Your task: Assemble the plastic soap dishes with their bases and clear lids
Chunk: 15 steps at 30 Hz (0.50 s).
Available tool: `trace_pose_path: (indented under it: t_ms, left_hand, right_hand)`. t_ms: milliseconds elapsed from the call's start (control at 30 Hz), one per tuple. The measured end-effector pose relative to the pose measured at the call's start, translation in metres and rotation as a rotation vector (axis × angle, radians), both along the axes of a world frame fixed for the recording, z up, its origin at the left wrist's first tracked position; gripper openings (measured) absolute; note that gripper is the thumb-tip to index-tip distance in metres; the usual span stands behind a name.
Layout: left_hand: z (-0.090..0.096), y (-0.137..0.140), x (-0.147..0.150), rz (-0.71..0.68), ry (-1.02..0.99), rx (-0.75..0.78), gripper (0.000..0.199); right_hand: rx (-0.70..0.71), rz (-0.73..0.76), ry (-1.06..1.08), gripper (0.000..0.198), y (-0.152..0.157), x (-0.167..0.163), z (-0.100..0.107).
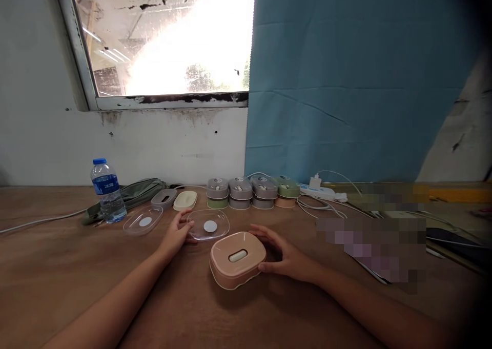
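Note:
In the middle of the wooden table, a peach-coloured plastic box (230, 272) with rounded corners shows an oval slot in its top, a cream piece inside the slot. My right hand (280, 254) grips its right side, thumb in front and fingers behind. To the left, my left hand (178, 232) holds the left edge of a clear plastic lid (200, 231) between thumb and fingers. A white round disc (210, 226) shows in the middle of that lid. The lid is just behind the peach box.
Behind my left hand are another clear lid (132, 228), a grey slotted piece (157, 199) and a cream piece (185, 200). Stacked grey and green boxes (239, 187) line the back. A water bottle (108, 190) stands left; a power strip (323, 192) and cables lie right.

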<state>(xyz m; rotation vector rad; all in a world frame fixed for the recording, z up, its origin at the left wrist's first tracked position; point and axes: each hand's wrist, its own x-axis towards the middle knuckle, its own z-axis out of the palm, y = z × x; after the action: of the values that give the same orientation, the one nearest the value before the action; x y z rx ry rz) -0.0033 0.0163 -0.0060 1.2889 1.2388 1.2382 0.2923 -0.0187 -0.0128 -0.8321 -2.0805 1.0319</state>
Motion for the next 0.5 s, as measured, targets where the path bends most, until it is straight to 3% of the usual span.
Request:
trace_pose_path:
  t_ms: [100,200,300,500]
  left_hand:
    - [0.0,0.003,-0.005,0.026,0.094,0.009,0.039]
    - [0.003,0.0,-0.01,0.009,0.356,0.178,0.035]
    - [0.006,-0.005,-0.012,-0.051,0.662,0.366,0.024]
    - [0.014,-0.015,-0.009,-0.253,1.019,0.567,0.019]
  right_hand:
    - [0.004,-0.007,-0.003,0.08,0.0,0.0,0.0]
    - [0.005,-0.009,-0.003,0.078,0.0,0.0,0.0]
    - [0.005,-0.007,-0.002,0.077,0.0,0.0,-0.001]
    - [0.004,-0.002,-0.004,0.076,0.001,0.001,-0.002]
